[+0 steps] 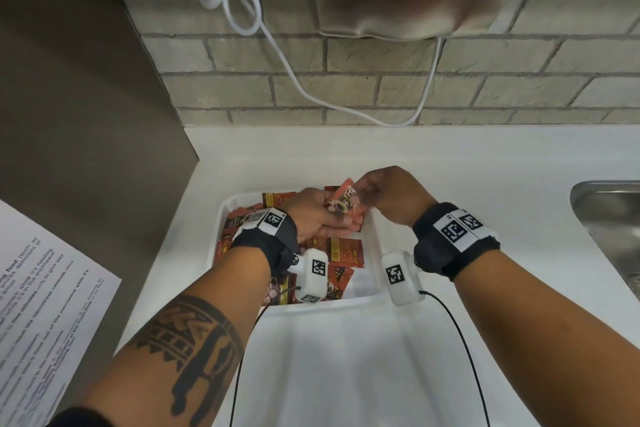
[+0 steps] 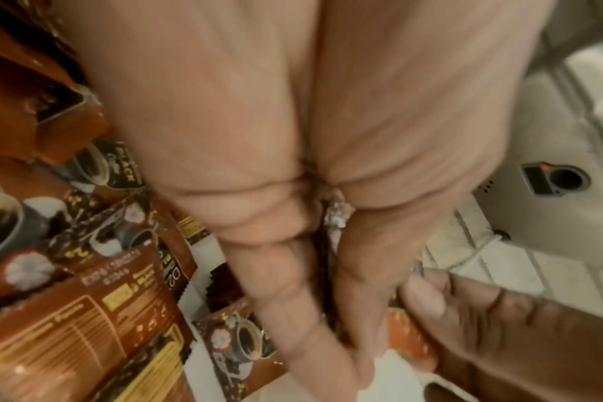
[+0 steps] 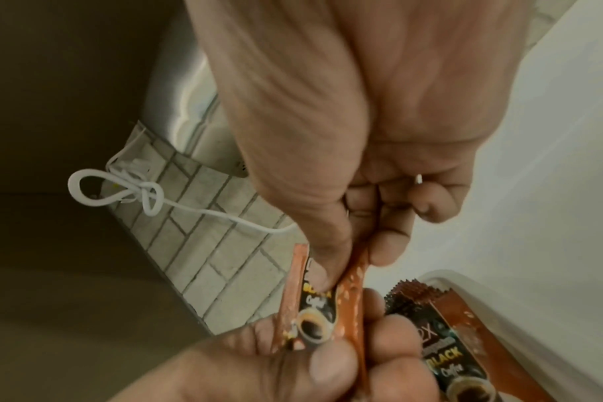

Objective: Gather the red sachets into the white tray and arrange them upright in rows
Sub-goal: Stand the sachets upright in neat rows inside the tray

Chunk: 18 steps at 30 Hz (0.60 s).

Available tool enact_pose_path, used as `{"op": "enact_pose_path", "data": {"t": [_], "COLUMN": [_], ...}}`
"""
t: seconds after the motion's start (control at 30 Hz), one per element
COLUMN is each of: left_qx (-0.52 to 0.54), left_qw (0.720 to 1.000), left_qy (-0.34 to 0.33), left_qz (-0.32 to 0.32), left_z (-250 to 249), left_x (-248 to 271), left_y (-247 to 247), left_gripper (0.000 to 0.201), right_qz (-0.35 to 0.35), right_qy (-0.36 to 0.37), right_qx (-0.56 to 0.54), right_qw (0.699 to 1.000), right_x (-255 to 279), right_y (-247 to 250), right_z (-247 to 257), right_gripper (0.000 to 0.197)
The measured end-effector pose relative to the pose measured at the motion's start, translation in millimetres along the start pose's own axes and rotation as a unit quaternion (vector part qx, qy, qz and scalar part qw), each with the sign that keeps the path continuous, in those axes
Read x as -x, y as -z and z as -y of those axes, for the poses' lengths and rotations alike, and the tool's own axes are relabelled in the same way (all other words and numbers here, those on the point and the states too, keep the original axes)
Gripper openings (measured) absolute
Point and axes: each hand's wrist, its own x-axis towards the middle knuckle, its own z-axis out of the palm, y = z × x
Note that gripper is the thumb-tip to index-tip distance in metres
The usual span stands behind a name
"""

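We are pinching one red sachet (image 1: 346, 206) between both hands, left hand (image 1: 320, 215) and right hand (image 1: 388, 194), over the white tray (image 1: 375, 239), loose sachets (image 1: 343, 253) lying underneath, a sink (image 1: 609, 218) sitting rightward.

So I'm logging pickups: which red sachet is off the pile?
The sachet pinched between left hand and right hand, raised above the white tray; the others lie loose inside.

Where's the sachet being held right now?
In the head view the held sachet is up above the far right part of the white tray, pinched between the left hand and the right hand, over the loose sachets.
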Motion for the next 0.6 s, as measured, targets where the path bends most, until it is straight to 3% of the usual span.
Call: {"op": "enact_pose_path", "data": {"t": [0.13, 0.27, 0.3, 0.4, 0.5, 0.6], "left_qx": [-0.059, -0.099, -0.166, -0.419, -0.498, -0.516], "left_qw": [0.997, 0.991, 0.98, 0.895, 0.851, 0.843], "left_qy": [-0.029, -0.022, -0.008, 0.084, 0.156, 0.15], "left_qz": [-0.032, -0.088, -0.113, -0.13, -0.065, -0.03], "left_z": [-1.6, -2.7, -3.6, -7.6, -10.9, -6.5], "left_x": [1.9, 3.2, 3.6, 3.7, 1.2, -5.1], "left_y": [-1.8, -1.6, -0.8, 0.9, -6.4, -16.1], "left_gripper": [0.031, 0.035, 0.035, 0.042, 0.032, 0.033], "right_qz": [-0.061, -0.099, -0.101, -0.092, -0.078, -0.058], "right_qy": [-0.012, 0.001, 0.001, -0.018, -0.021, -0.025], "right_qx": [-0.106, -0.165, -0.156, -0.031, 0.044, 0.115], "right_qw": [0.992, 0.981, 0.982, 0.995, 0.996, 0.991], "right_x": [-2.5, -1.7, -2.2, -1.7, -3.0, -4.7], "right_y": [-1.4, -4.8, -4.7, -4.0, -7.1, -13.8], "right_z": [-0.7, 0.4, -0.1, 0.6, -3.2, -3.9], "right_gripper": [0.016, 0.015, 0.014, 0.005, 0.006, 0.01]}}
